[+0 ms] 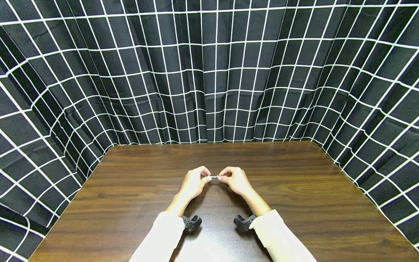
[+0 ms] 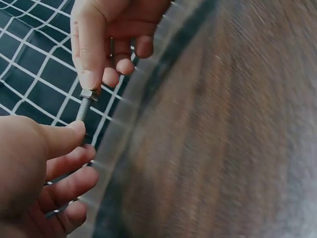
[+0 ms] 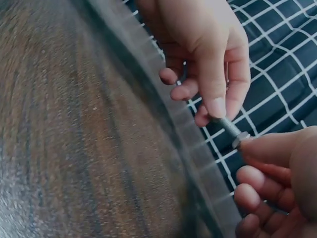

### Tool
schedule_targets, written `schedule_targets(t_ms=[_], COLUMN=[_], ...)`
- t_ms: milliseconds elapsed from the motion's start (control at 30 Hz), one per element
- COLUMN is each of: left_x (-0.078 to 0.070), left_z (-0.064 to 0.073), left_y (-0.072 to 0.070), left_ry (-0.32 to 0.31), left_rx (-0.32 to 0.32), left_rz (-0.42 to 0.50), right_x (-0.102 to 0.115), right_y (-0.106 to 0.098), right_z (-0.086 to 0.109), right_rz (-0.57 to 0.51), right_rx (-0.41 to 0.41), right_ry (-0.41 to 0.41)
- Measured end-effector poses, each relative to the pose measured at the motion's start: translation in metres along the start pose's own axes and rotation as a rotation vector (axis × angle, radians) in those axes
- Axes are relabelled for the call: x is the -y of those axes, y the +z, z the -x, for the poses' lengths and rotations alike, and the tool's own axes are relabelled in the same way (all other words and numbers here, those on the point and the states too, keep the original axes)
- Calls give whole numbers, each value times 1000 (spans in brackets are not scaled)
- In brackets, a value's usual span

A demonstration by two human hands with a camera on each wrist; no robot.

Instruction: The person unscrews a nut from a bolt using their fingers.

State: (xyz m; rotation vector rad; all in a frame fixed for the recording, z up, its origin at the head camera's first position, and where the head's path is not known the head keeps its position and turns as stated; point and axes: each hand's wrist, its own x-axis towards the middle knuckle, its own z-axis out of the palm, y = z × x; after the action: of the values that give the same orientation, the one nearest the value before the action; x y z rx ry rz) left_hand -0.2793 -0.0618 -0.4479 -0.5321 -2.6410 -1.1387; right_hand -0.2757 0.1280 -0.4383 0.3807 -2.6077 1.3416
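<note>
Between the two hands, a small threaded metal bolt (image 1: 214, 177) is held level above the table. My left hand (image 1: 194, 183) pinches one end between thumb and fingers, which hide that end. At the other end my right hand (image 1: 238, 181) pinches with thumb and forefinger, right at a silvery hexagonal piece (image 2: 89, 94). Whether that piece is a nut or the bolt's head I cannot tell. Bare thread shows between the fingertips in the right wrist view, where the hexagonal piece (image 3: 241, 140) sits against the right thumb tip. The other fingers of both hands are loosely bent.
Beneath the hands lies a brown wood-grain table (image 1: 147, 160) with rounded far corners. A dark curtain (image 1: 209, 80) with a white grid surrounds its back and sides. Each wrist carries a black device, one on the left (image 1: 192, 222) and one on the right (image 1: 243, 222), beside white sleeves.
</note>
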Motion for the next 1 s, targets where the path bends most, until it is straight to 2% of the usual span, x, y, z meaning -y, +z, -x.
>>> schedule_targets(t_ms=[167,367,433,500,600,733,833,1000], left_x=[-9,-19,-22,-27,-29,-32,-34,-34], left_z=[0,0,0,-1,-1,-2,-1,0], left_y=[-11,-22,-25,-26,-27,-26,-28,-31], left_ry=[17,70,86,95,100,94,103,105], left_rx=[-27,-107,-128,-144,-157,-156,-150,-147], left_rz=[98,192,209,221,214,192,192,183], right_x=[7,15,26,36,38,21,21,25], right_y=[-3,-3,-7,-12,-15,-10,-11,-12], right_z=[2,4,7,11,11,5,4,5], right_rz=[-95,-198,-239,-282,-360,-415,-440,-501], right_rx=[-64,-151,-165,-173,-168,-182,-178,-123], right_ry=[-51,-108,-104,-96,-56,-24,11,104])
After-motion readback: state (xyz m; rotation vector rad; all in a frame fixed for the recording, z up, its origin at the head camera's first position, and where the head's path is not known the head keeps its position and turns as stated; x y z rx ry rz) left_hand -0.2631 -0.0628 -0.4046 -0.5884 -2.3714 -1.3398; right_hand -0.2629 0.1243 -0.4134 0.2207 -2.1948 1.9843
